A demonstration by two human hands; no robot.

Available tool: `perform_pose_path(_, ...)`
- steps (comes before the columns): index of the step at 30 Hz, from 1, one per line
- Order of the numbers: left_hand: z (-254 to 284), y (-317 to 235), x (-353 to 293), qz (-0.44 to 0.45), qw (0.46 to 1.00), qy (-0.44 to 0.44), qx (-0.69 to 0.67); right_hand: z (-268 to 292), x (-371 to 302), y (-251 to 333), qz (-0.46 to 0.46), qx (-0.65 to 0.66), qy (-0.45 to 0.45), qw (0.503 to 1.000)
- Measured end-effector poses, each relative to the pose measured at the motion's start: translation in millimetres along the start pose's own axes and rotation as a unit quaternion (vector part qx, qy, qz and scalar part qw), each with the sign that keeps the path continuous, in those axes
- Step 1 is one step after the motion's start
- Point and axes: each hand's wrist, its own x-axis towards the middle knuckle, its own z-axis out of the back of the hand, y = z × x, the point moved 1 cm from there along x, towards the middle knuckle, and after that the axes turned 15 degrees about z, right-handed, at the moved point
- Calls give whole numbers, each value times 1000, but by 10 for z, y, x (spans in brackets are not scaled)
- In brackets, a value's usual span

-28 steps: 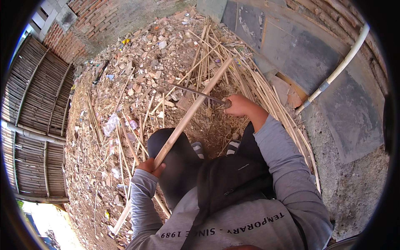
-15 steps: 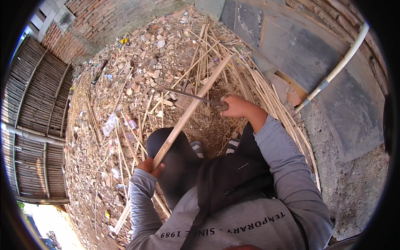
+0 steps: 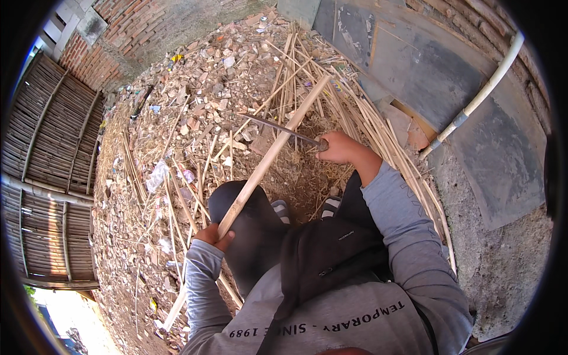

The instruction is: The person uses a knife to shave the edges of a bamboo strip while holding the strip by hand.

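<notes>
A long, pale bamboo strip (image 3: 264, 164) slants up and away to the right, past my left knee. My left hand (image 3: 213, 236) is closed around it near its lower part, beside that knee. My right hand (image 3: 342, 148) grips the short handle of a long, thin-bladed knife (image 3: 278, 126). The blade lies across the strip's upper half, with its tip out to the left. From this view I cannot tell how deep, if at all, the edge sits in the bamboo.
Rubble and brick bits (image 3: 198, 112) cover the ground. Split bamboo strips (image 3: 378, 139) lie in a long pile at the right, with more sticks (image 3: 290, 68) beyond. A woven bamboo panel (image 3: 50, 148) stands left. Grey sheets (image 3: 426, 71) and a white pipe (image 3: 479, 94) are at right.
The knife and my right hand have shifted slightly to the right, the blade still across the bamboo strip. My left hand and the strip look nearly still.
</notes>
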Motion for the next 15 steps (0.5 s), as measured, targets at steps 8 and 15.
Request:
perform_pose_path(8,13,21,-22,2,999,12,-32,59,-36,183,34,-12,40,999)
perform_pose_path(15,39,-110,-68,1,1000,-12,6,84,-45,-24,-45,34,-1,998)
